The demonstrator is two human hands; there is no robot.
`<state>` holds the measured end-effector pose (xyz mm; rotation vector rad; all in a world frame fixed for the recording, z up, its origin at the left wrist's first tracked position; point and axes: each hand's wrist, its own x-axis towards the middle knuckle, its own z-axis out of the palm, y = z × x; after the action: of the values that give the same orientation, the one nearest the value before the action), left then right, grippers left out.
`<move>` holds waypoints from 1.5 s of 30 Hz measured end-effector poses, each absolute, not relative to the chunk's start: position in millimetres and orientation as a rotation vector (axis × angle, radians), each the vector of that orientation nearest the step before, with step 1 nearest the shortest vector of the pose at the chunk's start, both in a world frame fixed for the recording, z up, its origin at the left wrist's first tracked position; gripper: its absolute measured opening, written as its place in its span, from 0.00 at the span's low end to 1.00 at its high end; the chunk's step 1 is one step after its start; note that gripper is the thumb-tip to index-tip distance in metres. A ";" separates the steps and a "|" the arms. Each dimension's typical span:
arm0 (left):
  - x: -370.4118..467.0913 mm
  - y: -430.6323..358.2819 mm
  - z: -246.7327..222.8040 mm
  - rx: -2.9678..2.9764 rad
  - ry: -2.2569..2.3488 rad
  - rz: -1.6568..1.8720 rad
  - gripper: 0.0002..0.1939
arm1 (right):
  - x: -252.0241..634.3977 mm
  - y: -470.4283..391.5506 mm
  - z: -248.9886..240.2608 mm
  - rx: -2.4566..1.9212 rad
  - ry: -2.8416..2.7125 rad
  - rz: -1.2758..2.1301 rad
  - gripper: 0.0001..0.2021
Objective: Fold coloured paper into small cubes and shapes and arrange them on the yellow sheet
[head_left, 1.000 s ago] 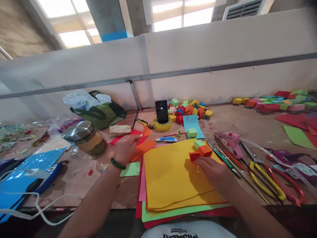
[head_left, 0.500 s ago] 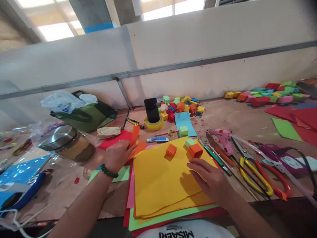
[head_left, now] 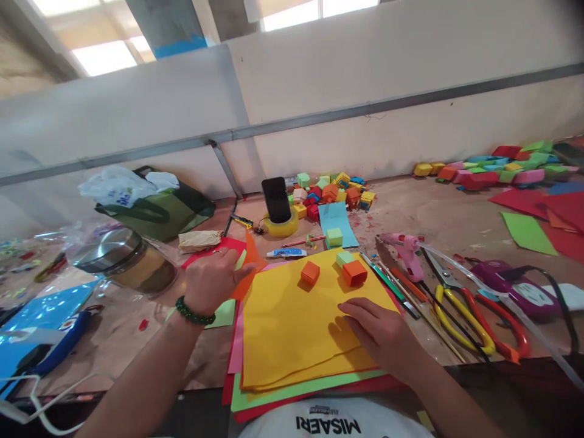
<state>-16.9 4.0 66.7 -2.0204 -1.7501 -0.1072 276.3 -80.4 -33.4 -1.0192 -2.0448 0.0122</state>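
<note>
My left hand (head_left: 212,278), wearing a green bead bracelet, is at the left edge of the paper stack. Its fingers are closed on an orange piece of paper (head_left: 250,275), though the fingertips are partly hidden. A sliver of light green paper (head_left: 240,260) shows beside the thumb. Over the yellow sheets (head_left: 287,328), my right hand (head_left: 381,331) hovers or rests with its fingers stretched out and nothing in them. Beyond it on the yellow paper sit an orange paper cube (head_left: 310,273), an open orange paper box (head_left: 354,274) and a light green cube (head_left: 345,259).
A phone (head_left: 276,201) stands in a tape roll (head_left: 280,226) before a heap of paper cubes (head_left: 335,193). To the right lie a pink glue gun (head_left: 407,249), yellow-handled scissors (head_left: 460,322) and a purple power strip (head_left: 511,283). A jar (head_left: 128,261) and green bag (head_left: 159,213) stand left.
My left hand has turned and shifted slightly left and down, and the orange paper by it has changed its tilt. A light green sliver now shows near the thumb. My right hand stays nearly still.
</note>
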 end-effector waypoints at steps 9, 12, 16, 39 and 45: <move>-2.9 -9.1 37.4 -2.438 -1.442 -0.305 0.16 | 277.9 -81.5 -36.6 -1.018 -2.033 0.067 0.11; 15.2 -29.9 14.8 -2.691 -1.142 -0.154 0.09 | 277.8 -80.1 -36.0 -1.022 -2.030 0.079 0.11; 16.7 -54.4 9.2 -2.760 -1.111 -0.130 0.14 | 277.8 -77.8 -33.1 -1.048 -2.039 0.131 0.11; -27.3 -85.7 -1.3 -2.418 -1.547 -0.464 0.23 | 258.4 -89.3 -4.5 -0.994 -2.069 -0.047 0.10; 43.0 -92.7 -2.6 -2.796 -1.021 -0.475 0.18 | 242.0 -98.4 -6.2 -0.884 -2.232 -0.136 0.13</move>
<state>43.0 -92.7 -2.6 -2.7962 -1.0210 -0.4751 242.0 -98.4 -6.2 -0.8842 -2.2319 -0.1357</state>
